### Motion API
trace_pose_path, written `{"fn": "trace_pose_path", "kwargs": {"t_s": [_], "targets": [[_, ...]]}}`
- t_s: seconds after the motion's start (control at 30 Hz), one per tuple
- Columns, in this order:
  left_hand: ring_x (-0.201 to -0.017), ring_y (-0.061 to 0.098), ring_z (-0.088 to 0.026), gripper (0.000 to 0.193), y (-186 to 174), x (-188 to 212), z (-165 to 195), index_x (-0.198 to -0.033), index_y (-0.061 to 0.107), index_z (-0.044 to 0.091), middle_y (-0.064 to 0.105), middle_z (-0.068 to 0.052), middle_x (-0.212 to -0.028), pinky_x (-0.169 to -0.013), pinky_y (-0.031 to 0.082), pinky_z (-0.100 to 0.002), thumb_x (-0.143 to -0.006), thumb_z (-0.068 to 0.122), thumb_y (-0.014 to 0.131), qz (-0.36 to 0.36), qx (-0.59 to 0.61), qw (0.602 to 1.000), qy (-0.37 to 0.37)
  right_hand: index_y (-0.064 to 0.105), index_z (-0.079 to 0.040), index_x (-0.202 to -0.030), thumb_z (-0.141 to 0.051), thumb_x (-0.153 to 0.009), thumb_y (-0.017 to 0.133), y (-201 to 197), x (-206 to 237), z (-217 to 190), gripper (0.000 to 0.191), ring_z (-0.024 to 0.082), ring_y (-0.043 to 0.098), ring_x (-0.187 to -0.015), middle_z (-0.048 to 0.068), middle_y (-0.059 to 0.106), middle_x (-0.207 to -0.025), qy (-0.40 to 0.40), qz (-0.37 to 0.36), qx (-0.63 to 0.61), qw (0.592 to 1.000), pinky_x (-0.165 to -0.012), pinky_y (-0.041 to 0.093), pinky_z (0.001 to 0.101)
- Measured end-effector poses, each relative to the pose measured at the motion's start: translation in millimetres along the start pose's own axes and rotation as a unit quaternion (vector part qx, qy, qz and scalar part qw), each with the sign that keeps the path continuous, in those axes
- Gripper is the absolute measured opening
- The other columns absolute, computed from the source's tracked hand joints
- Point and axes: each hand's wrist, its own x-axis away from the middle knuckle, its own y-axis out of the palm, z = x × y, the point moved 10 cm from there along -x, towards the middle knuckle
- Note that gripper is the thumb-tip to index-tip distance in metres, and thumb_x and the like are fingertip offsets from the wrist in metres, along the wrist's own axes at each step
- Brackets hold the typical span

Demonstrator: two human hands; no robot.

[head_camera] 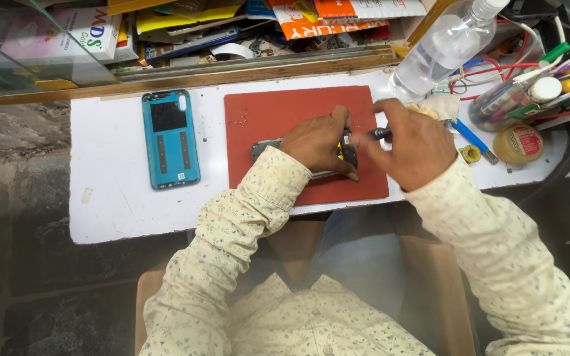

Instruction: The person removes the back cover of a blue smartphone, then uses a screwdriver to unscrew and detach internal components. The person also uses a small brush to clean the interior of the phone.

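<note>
flat dark opened phone (348,150) laid on matte red mat (265,118), pressed under left hand (316,142) fingers; slim dark tool (379,134) pinched by right hand (411,148) at mat's right edge.

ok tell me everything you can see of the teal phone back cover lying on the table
The teal back cover lies flat on the white table, inner side up, to the left of the red mat and apart from it. It looks like thin plastic, a rounded rectangle with its long axis running away from the person. A dark square patch sits in its upper half, two dark strips run below it, and a small oval cut-out shows near the top right corner. Neither hand touches it.
</note>
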Motion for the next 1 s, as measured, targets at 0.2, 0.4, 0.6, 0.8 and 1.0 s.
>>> {"fn": "trace_pose_path", "kwargs": {"t_s": [0.2, 0.4, 0.6, 0.8, 1.0], "targets": [[-0.096, 0.068, -0.040, 0.090, 1, 2, 2, -0.111, 0.044, 0.008, 0.070, -0.017, -0.095, -0.080, 0.053, -0.048, -0.053, 0.049, 0.098, 0.007, 0.009, 1.000, 0.005, 0.061, -0.006, -0.112, -0.011, -0.083, 0.071, -6, 4, -19, 0.032, 0.038, 0.066, -0.086, 0.020, 0.063, -0.097, -0.095, 0.009, -0.088, 0.992, -0.072, 0.053, 0.0453], [-0.097, 0.068, -0.041, 0.090, 0, -1, 2, -0.110, 0.044, 0.007, 0.070, -0.018, -0.096, -0.080, 0.053, -0.047, -0.052, 0.049, 0.099, 0.008, 0.012, 1.000, 0.010, 0.065, -0.008, -0.109, -0.016, -0.094, 0.070, 0, -1, -5, 0.018, 0.034, 0.069, -0.082, 0.016, 0.070, -0.094, -0.040, 0.002, -0.075, 0.996, -0.072, 0.053, 0.0445], [-0.097, 0.068, -0.041, 0.092, 2, 1, 3, -0.111, 0.043, 0.006, 0.070, -0.019, -0.097, -0.081, 0.053, -0.047, -0.052, 0.050, 0.099, 0.004, 0.011, 1.000, 0.012, 0.066, -0.008, -0.113, -0.032, -0.095, 0.078, 7, 0, 13, 0.032, 0.033, 0.069, -0.076, 0.014, 0.072, -0.081, 0.026, -0.025, 0.019, 0.999, -0.069, 0.053, 0.0447], [-0.096, 0.068, -0.040, 0.091, 0, 2, 4, -0.112, 0.044, 0.007, 0.071, -0.018, -0.095, -0.081, 0.053, -0.047, -0.053, 0.049, 0.098, 0.006, 0.013, 1.000, 0.009, 0.062, -0.007, -0.112, -0.014, -0.087, 0.071, -4, 4, -12, 0.027, 0.035, 0.068, -0.086, 0.018, 0.067, -0.095, -0.094, 0.001, -0.076, 0.993, -0.073, 0.054, 0.0442], [-0.097, 0.068, -0.040, 0.091, 2, -1, 0, -0.110, 0.042, 0.006, 0.069, -0.019, -0.095, -0.082, 0.053, -0.047, -0.054, 0.051, 0.098, -0.012, -0.013, 1.000, -0.012, 0.063, -0.006, -0.112, -0.014, -0.093, 0.076, 13, -7, 6, 0.024, 0.032, 0.069, -0.089, 0.014, 0.070, -0.096, 0.013, -0.048, -0.055, 0.997, -0.079, 0.053, 0.0419]]}}
